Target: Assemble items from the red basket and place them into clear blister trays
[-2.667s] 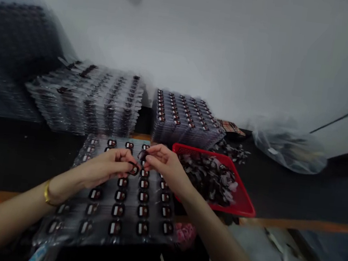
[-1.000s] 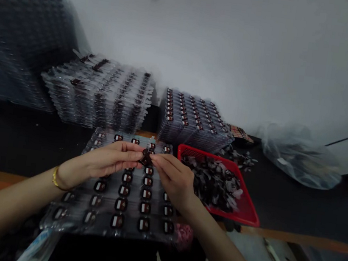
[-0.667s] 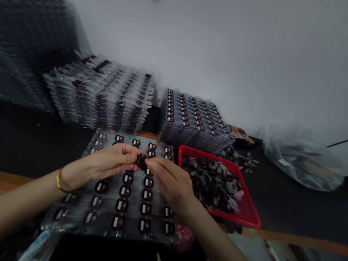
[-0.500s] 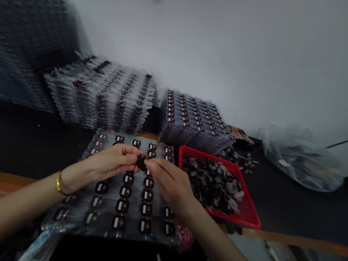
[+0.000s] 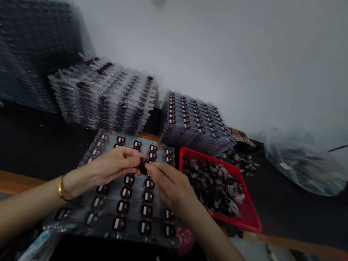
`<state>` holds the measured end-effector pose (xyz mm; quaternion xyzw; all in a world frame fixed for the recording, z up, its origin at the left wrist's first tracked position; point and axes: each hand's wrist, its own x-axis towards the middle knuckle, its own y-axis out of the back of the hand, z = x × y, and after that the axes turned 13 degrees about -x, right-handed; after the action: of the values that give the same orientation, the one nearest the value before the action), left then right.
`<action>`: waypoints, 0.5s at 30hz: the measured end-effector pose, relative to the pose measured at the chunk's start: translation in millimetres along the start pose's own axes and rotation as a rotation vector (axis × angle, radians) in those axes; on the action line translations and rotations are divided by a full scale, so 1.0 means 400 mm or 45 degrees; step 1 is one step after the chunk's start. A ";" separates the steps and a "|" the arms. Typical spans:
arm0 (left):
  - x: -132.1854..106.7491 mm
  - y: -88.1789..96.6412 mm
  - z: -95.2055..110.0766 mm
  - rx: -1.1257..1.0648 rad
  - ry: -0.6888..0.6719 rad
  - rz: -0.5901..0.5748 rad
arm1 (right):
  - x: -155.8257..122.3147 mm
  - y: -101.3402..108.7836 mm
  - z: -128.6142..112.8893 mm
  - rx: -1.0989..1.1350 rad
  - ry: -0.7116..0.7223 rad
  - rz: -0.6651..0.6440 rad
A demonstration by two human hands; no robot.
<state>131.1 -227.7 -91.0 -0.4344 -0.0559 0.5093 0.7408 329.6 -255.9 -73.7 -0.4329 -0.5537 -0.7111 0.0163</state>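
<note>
My left hand (image 5: 114, 167) and my right hand (image 5: 169, 185) meet fingertip to fingertip over a clear plastic tray (image 5: 118, 213) and together pinch one small dark part (image 5: 142, 167). The tray in front of me has rows of pockets, most holding small dark parts with a pale centre. A gold bracelet (image 5: 61, 187) circles my left wrist. Just right of my right hand stands a red basket (image 5: 248, 215) heaped with loose dark and pale parts.
Tall stacks of filled clear trays stand behind, one stack (image 5: 104, 95) in the middle, another stack (image 5: 194, 122) to its right, and a bigger pile (image 5: 20, 50) at far left. A clear plastic bag (image 5: 304, 162) lies at the back right. Loose parts (image 5: 240, 160) lie behind the basket.
Both hands stay pinched on the small part over the tray and have sunk slightly toward it. The view has drifted a little.
</note>
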 end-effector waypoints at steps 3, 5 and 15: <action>-0.001 0.007 0.004 0.019 -0.044 0.006 | -0.004 -0.024 0.002 0.101 -0.094 0.121; -0.003 0.010 0.027 0.182 -0.052 -0.050 | -0.006 -0.040 0.006 0.189 -0.154 0.107; -0.064 -0.028 0.128 2.004 -0.385 -0.456 | -0.006 -0.140 0.001 0.003 0.097 -0.017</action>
<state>99.8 -219.5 -42.6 0.3013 0.1501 0.3266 0.8832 303.0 -235.1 -118.6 -0.4019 -0.5565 -0.7264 0.0331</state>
